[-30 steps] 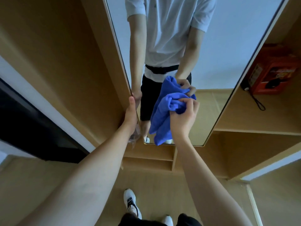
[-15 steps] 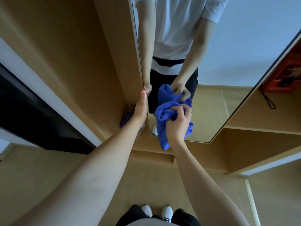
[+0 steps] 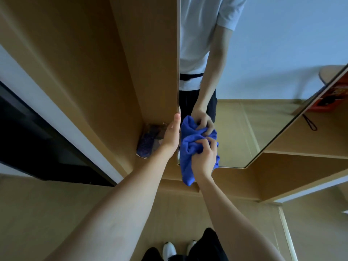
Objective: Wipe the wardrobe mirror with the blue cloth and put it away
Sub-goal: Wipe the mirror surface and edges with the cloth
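Fingers (image 3: 204,147) bunching plush blue cloth (image 3: 190,146), glassy mirror (image 3: 254,72)

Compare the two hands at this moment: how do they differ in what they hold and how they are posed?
The right hand is bunched around the blue cloth, pressing it to the mirror; the left hand holds no cloth. The left hand grips the mirror's left edge, thumb up, while the right hand sits on the glass, fingers curled. Both are bare and touch the mirror low down.

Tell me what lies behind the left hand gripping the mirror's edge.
Behind the left hand, a dark purple patterned packet sits in the wooden wardrobe corner. The hand covers its right part, so its full shape stays unseen.
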`<state>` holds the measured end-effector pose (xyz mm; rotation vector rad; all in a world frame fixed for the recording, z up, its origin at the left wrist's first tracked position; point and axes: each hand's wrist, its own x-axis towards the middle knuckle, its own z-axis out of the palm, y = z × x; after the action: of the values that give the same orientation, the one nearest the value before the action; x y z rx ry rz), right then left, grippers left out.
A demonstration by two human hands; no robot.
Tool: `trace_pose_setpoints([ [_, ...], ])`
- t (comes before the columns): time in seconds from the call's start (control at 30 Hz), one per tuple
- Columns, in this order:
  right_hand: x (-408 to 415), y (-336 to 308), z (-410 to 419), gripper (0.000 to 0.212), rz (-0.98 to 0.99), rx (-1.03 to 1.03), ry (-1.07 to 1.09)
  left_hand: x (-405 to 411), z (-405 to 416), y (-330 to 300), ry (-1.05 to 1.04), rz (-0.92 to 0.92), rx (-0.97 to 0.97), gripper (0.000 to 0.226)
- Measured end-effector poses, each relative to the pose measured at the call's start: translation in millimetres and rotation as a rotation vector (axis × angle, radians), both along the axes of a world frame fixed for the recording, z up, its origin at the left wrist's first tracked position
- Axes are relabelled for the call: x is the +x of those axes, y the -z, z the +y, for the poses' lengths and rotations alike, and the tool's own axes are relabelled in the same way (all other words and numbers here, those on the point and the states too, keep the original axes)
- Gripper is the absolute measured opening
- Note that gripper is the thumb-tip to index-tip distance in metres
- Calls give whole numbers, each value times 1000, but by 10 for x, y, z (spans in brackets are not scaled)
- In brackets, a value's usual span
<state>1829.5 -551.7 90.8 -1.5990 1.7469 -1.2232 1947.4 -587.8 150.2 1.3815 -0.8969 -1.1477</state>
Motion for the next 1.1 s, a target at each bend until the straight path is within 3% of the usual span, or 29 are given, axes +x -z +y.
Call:
trace_pose_setpoints([
  [0.1,134,-399,-55,37,-181,-153,35,51,-96,194,109,159,94,93],
  [0.23,229,-672,-109,32,-236,-355,65,52,-29,187,157,262,93,58],
  [0.27,235,-640,-123,32,-195,-364,60,48,-8,149,145,217,129,62],
  [0.37,232,-285,-102,33,1,-246,-19,61,-20,91,112,174,136,97],
  [0.47,176,141,3,37,124,33,-55,9,16,-61,66,19,11,82],
  [0.53,140,203,29,38,34,138,6,-3,-16,-4,39,-80,-121,66],
  [0.6,168,52,-12,39,-96,85,16,30,-109,78,40,-52,-141,64],
  [0.7,247,-275,-113,40,-230,-104,27,85,-181,160,140,120,-3,85],
  [0.8,241,-331,-181,40,-174,-172,-20,83,-143,140,140,190,75,94],
  [0.87,205,-140,-156,38,-73,-111,-71,66,-142,97,80,169,62,92],
  [0.93,192,63,-123,31,-95,45,-16,36,-137,76,11,98,34,98],
  [1.03,222,95,-88,18,-379,298,160,23,-115,82,18,20,3,89],
  [1.1,269,-11,-62,19,-527,283,188,52,-141,153,23,-23,-7,81],
])
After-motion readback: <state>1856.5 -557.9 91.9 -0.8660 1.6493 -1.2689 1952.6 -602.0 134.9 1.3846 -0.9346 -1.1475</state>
